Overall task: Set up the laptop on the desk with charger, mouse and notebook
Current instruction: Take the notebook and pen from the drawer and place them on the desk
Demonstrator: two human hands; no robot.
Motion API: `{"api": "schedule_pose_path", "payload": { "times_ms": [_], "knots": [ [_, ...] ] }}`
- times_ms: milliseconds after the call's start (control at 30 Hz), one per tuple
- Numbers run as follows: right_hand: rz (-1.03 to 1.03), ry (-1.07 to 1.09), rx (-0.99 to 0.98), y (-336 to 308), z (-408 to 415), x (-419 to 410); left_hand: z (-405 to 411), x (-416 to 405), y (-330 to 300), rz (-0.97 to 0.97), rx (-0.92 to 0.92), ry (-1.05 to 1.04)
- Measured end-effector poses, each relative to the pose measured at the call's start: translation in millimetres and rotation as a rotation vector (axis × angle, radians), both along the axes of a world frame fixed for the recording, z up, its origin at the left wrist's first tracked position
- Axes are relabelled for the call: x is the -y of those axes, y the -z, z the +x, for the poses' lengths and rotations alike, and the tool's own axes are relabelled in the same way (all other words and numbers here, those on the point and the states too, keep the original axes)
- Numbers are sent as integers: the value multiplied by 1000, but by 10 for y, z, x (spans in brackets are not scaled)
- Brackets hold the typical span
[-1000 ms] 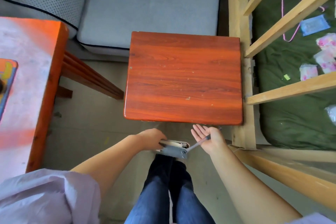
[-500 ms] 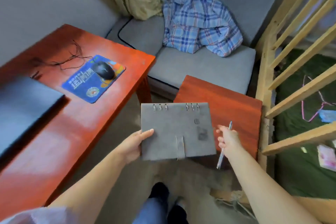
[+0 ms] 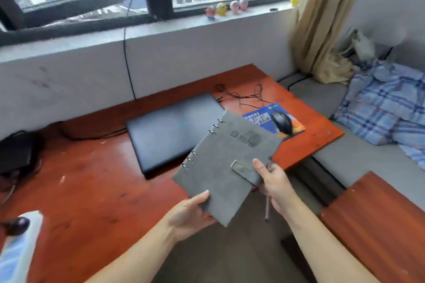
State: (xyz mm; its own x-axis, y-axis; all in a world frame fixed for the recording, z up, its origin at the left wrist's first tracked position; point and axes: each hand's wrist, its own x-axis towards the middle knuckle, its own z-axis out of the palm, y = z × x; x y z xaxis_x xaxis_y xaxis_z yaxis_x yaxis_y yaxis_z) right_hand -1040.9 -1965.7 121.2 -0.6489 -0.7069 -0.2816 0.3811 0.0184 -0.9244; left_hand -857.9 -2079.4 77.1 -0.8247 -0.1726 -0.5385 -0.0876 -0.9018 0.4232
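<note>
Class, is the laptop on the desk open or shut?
Shut. The laptop lies flat on the desk, dark lid down, no screen or keyboard showing.

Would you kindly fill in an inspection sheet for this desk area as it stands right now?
Surface: red wooden desk, scuffed, bare in the middle.
Job's things: closed laptop flat on the desk; mouse on blue mouse pad; grey ring-bound notebook held in the air, clasp shut; charger not identifiable.
Clutter: black bag at far left; white power strip at near left.
Grips: left hand holds the notebook's near corner; right hand holds its clasp edge plus a pen.
Cables: thin black wires behind the mouse pad; one cable down the wall.
Surroundings: window, toy figures on the sill, curtain, sofa with plaid cloth.
</note>
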Motion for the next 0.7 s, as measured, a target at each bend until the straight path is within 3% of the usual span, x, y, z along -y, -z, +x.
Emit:
{"api": "schedule_pose_path", "payload": {
  "times_ms": [133, 200, 267, 400, 500, 633, 700],
  "knots": [
    [29, -289, -32, -24, 318, 866, 891, 931, 5, -105, 15, -188],
    [45, -455, -64, -39, 481, 1237, 1264, 1285, -66, -242, 23, -151],
    [88, -588, -116, -29, 684, 1571, 1487, 1498, -73, -443, 158, -77],
    [238, -572, -451, 181, 1177, 2114, 1632, 1639, 91, -585, 445, -314],
    [408, -554, -743, 463, 1478, 2354, 1791, 1683, 292, -576, 624, -508],
    [541, -733, -839, 754, 1741, 2585, 1953, 1702, 519, -554, 843, -601],
    [587, -742, -871, 814, 1818, 2688, 1990, 1758, 597, -643, 971, -592]
  ]
}}
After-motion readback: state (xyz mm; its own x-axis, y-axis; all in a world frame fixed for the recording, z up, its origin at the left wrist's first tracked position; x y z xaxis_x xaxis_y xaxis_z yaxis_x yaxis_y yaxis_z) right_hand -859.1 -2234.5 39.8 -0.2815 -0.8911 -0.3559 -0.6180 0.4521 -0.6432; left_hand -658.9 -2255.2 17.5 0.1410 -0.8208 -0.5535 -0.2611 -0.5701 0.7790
